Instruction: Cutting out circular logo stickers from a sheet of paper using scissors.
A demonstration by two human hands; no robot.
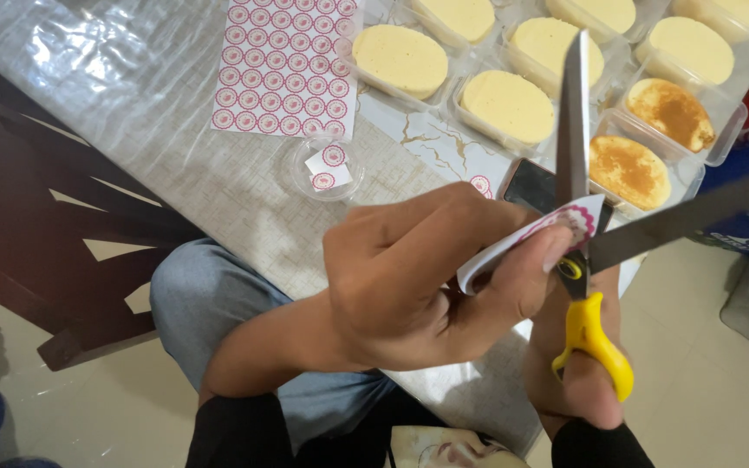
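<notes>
Left hand (418,277) is pinching a sticker strip (530,236), fingers clamped together on it, just before the sticker sheet (288,65). Right hand (578,373) is gripping yellow-handled scissors (584,260), blades spread open around the strip.

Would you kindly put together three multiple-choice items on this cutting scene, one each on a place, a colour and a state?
1. Where does the small round lid with cut stickers lie?
A. just below the sticker sheet
B. on the floor
C. inside a cake tray

2. What colour are the scissors' handles?
A. red
B. yellow
C. green

3. How do the scissor blades stand?
A. shut
B. open
C. hidden

Answers:
1 A, it sits on the table under the sheet's lower edge.
2 B, yellow loops show at the right hand.
3 B, the blades spread apart around the paper strip pinched in the left hand.
</notes>
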